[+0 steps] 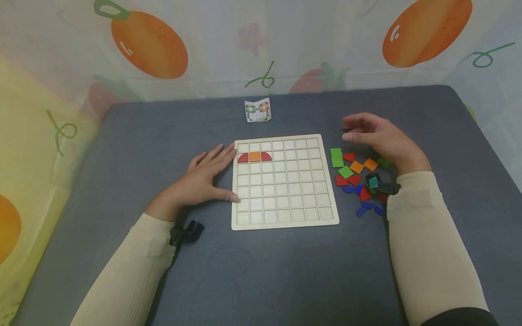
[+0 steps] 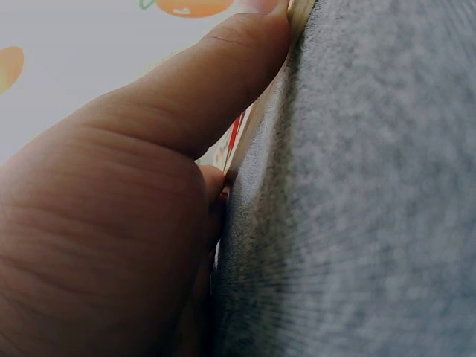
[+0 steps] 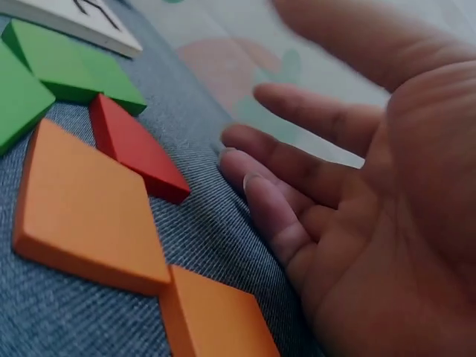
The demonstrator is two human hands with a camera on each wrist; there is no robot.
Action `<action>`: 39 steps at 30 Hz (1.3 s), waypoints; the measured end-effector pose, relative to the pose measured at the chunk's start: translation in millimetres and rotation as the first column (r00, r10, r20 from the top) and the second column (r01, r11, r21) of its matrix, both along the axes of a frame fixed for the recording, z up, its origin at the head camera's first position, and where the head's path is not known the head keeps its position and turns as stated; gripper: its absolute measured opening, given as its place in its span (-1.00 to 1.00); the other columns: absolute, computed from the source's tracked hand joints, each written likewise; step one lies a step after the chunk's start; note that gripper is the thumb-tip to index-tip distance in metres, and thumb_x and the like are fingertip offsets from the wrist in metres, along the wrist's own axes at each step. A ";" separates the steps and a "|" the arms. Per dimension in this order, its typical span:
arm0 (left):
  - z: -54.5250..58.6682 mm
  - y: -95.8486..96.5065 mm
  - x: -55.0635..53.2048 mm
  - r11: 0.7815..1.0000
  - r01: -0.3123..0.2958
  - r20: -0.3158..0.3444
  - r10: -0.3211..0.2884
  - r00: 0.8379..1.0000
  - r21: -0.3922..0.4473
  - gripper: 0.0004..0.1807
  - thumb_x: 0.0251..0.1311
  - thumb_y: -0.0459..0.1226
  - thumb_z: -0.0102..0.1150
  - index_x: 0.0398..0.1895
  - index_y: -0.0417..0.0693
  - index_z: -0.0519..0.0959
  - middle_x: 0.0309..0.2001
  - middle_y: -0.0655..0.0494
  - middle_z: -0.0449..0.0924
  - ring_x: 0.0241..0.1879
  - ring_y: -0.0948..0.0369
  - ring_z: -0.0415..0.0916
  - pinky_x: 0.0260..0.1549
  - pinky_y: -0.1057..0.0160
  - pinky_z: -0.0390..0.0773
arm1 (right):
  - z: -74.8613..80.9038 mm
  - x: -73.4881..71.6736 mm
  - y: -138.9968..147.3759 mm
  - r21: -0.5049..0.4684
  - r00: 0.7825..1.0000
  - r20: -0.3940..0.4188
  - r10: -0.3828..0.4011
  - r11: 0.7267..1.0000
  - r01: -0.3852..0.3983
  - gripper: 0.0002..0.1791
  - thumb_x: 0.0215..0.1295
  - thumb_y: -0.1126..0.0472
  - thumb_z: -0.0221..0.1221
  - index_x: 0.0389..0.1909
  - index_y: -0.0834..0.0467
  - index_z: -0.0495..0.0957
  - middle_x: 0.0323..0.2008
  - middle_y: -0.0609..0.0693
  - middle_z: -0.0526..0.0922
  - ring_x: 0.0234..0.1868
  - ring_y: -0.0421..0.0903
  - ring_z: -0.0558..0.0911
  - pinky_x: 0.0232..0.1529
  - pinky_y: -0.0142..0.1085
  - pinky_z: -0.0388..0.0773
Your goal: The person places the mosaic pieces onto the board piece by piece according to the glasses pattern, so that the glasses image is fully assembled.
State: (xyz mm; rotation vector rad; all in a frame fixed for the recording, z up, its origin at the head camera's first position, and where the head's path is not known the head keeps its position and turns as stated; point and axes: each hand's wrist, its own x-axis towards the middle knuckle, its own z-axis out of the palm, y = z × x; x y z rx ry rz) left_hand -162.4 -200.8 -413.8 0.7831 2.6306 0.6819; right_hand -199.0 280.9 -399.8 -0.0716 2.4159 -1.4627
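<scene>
A pale wooden grid board (image 1: 285, 181) lies on the grey cloth. Along its left edge rests my left hand (image 1: 204, 179), fingers stretched out and the thumb touching the frame. In the second row sit an orange square (image 1: 254, 156) and, on either side, red rounded pieces (image 1: 243, 158). My right hand (image 1: 377, 136) hovers beyond the loose pieces, its fingers loosely bent with nothing between them. Close by that hand in the right wrist view are an orange square (image 3: 89, 208), a red piece (image 3: 137, 149) and green squares (image 3: 74, 63).
Right of the board, several loose green, red, orange and blue pieces (image 1: 356, 167) are scattered, partly hidden by the right wrist. A small printed pattern card (image 1: 258, 110) lies behind the board. A fruit-print curtain (image 1: 216, 50) hangs at the table's back edge.
</scene>
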 end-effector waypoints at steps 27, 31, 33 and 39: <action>-2.6 -0.2 -0.9 1.000 -0.004 -0.005 0.004 1.000 -0.014 0.41 0.09 0.27 0.63 0.83 0.14 -0.10 0.77 0.31 -0.25 0.73 0.15 -0.45 0.54 -0.22 -0.38 | 6.6 -0.6 -24.0 0.253 0.974 -0.009 0.225 0.943 -0.216 -0.63 0.45 0.06 0.48 0.13 0.17 0.74 0.25 0.11 0.44 0.14 0.14 0.46 0.12 0.05 0.43; -2.1 -0.2 -0.8 1.000 0.000 -0.004 0.000 1.000 -0.012 0.41 0.09 0.27 0.63 0.83 0.13 -0.10 0.78 0.30 -0.25 0.73 0.14 -0.46 0.54 -0.22 -0.39 | 9.2 0.6 -29.0 0.255 0.971 -0.010 0.240 0.939 -0.229 -0.71 0.47 0.08 0.47 0.03 0.18 0.76 0.18 0.13 0.48 0.03 0.12 0.51 0.04 0.01 0.48; -2.2 -0.5 -0.8 1.000 0.001 -0.003 -0.002 1.000 -0.012 0.41 0.10 0.27 0.63 0.83 0.13 -0.10 0.78 0.30 -0.26 0.73 0.14 -0.46 0.54 -0.22 -0.39 | 11.0 1.3 -31.5 0.265 0.970 -0.010 0.243 0.936 -0.232 -0.71 0.47 0.09 0.46 0.02 0.19 0.75 0.15 0.14 0.49 -0.01 0.12 0.53 -0.01 -0.01 0.51; -2.3 -0.1 -1.0 1.000 -0.005 -0.001 0.005 1.000 -0.009 0.42 0.09 0.27 0.64 0.83 0.13 -0.10 0.77 0.30 -0.25 0.72 0.15 -0.46 0.54 -0.22 -0.39 | 14.7 3.0 -38.3 0.270 0.970 -0.004 0.244 0.934 -0.234 -0.74 0.47 0.14 0.46 -0.03 0.20 0.66 -0.08 0.12 0.63 -0.17 0.10 0.60 -0.13 -0.05 0.56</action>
